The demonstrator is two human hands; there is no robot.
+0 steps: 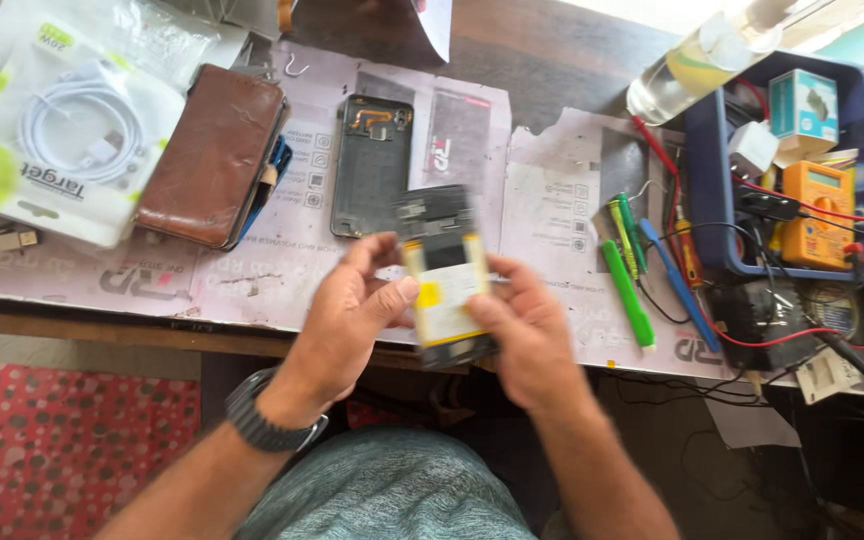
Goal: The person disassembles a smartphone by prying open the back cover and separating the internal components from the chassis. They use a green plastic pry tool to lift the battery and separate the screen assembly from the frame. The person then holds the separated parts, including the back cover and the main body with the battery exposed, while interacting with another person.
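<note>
Hands: left hand (357,300) and right hand (522,325) pinch the opened phone (442,275) by its edges above the desk (252,290); a loose grip could drop it.

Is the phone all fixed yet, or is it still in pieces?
Still in pieces. The back cover is already off, lying on the table. Both hands, left and right, hold the opened phone with its battery showing; it looks blurred. The cover is not yet back on, and the green tools lie unused.
</note>
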